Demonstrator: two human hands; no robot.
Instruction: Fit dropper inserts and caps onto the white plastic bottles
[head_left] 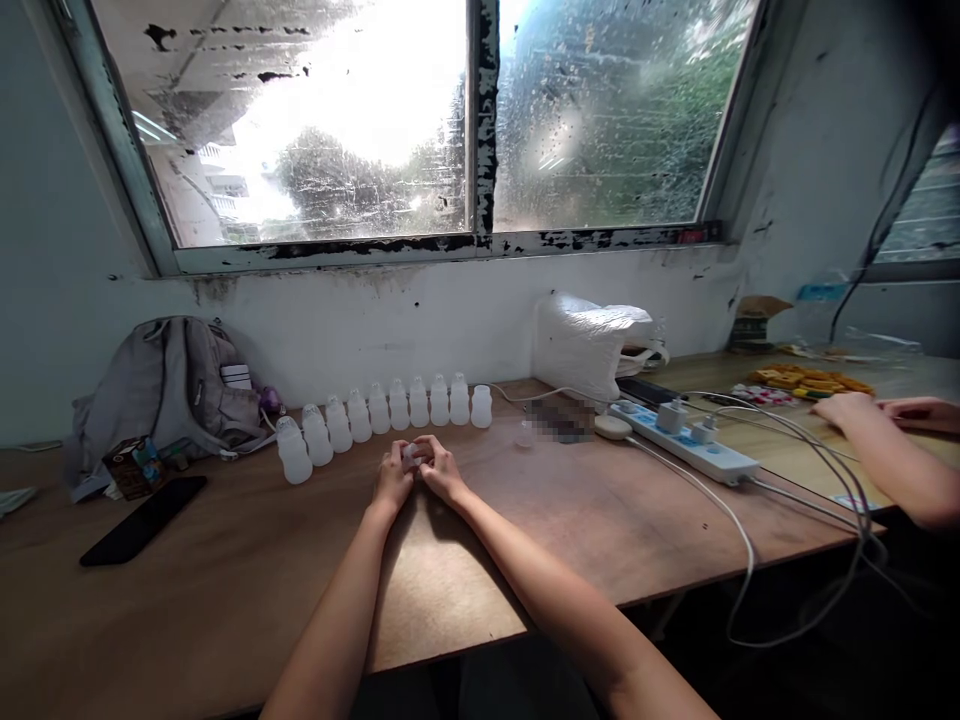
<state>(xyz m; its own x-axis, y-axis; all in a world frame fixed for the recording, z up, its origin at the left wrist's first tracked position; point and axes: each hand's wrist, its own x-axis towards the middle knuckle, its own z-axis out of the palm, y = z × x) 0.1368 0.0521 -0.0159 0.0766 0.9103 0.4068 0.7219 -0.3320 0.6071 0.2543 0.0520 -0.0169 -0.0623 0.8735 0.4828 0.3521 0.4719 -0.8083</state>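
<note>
My left hand (394,480) and my right hand (441,470) meet above the table's middle, fingertips closed around a small whitish translucent piece (410,456). It resembles a bottle top, though the fingers cover most of it. Behind them, several frosted white baby bottles (379,408) stand upright in a curved row, most with clear domed tops. The rightmost bottle (481,407) is shorter and shows a bare neck. To the right of my hands, a small clear cap (524,434) rests on the tabletop.
At left are a grey backpack (172,385), a small brown box (135,467) and a black phone (142,522). A white power strip (686,440) with looping cables, a round white pad (613,427) and a silvery bag (581,345) occupy the right. Beyond, another person's arms (892,445) rest by yellow items (814,381).
</note>
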